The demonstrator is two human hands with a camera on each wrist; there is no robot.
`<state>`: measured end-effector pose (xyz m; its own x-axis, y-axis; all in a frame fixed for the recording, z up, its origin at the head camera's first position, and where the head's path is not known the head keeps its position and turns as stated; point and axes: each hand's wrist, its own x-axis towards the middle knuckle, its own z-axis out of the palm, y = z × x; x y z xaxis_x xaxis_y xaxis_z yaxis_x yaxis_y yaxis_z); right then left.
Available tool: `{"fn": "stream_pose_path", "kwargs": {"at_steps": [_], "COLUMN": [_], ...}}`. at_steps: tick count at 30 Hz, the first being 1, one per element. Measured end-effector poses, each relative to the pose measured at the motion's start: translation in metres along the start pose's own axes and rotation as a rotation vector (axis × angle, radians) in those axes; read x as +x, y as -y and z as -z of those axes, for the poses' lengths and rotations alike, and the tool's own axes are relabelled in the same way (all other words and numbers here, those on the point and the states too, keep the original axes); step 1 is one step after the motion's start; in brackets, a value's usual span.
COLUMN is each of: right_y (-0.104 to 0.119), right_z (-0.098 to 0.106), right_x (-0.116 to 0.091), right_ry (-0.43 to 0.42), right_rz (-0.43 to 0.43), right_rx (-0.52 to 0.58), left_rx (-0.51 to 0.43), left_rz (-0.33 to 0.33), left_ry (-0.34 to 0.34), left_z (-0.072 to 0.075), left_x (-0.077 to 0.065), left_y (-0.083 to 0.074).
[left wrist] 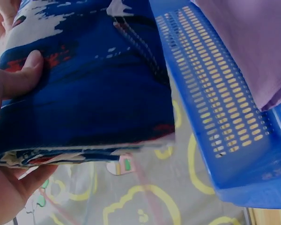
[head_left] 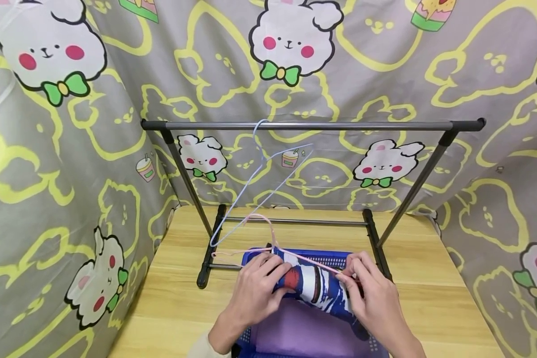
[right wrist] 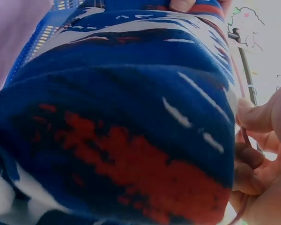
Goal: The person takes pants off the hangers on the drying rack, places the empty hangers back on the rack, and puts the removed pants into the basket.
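Observation:
A blue, white and red patterned garment (head_left: pixel 326 293), folded in layers, is held over the basket. My left hand (head_left: pixel 259 286) grips its left end; in the left wrist view the thumb (left wrist: pixel 25 77) lies on top and fingers are underneath. The pink clothes hanger (head_left: pixel 304 258) runs along the garment's far side, its hook up at the left. At the right end, my right hand (head_left: pixel 371 288) pinches the hanger; the right wrist view shows thumb and fingers around its thin pink arm (right wrist: pixel 245 136), beside the garment (right wrist: pixel 131 117). The hanger's lower bar is hidden by the cloth.
Below the hands, a blue perforated basket (head_left: pixel 335 256) holds purple cloth (head_left: pixel 304 333). A metal clothes rack (head_left: pixel 358 126) stands behind on the wooden table (head_left: pixel 161 308). From its rail hangs a light blue hanger (head_left: pixel 238 203). Patterned curtains (head_left: pixel 232 44) surround the table.

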<state>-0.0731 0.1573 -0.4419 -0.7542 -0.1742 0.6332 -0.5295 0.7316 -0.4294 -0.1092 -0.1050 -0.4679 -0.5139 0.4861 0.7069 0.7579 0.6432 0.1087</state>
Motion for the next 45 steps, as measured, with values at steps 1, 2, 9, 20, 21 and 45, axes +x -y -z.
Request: {"fn": "stream_pose_path", "kwargs": {"at_steps": [1,2,9,20,21,45], "right_y": [0.001,0.001,0.001,0.001,0.002,-0.03], "right_z": [-0.001,-0.002,-0.007,-0.003,-0.004,0.046], "right_x": [0.0,0.001,0.0,-0.004,-0.003,-0.024], "right_ry": [-0.002,-0.004,-0.007,-0.051,-0.066,-0.066], "right_rz": [0.006,0.01,-0.001,-0.041,-0.041,-0.232], "right_rx": [-0.018,-0.034,-0.102,-0.122,-0.131,-0.157], "left_rx": [0.002,0.007,0.008,0.008,0.012,-0.017], "left_rz": [-0.003,-0.007,-0.021,-0.106,-0.105,0.102], "left_ry": [-0.009,-0.018,-0.034,-0.095,-0.093,-0.088], "left_z": [0.001,0.002,0.008,0.02,0.021,0.04], "left_x": [0.001,0.002,0.003,-0.001,-0.001,-0.026], "left_y": [-0.001,-0.002,-0.009,-0.019,-0.02,0.012]}}
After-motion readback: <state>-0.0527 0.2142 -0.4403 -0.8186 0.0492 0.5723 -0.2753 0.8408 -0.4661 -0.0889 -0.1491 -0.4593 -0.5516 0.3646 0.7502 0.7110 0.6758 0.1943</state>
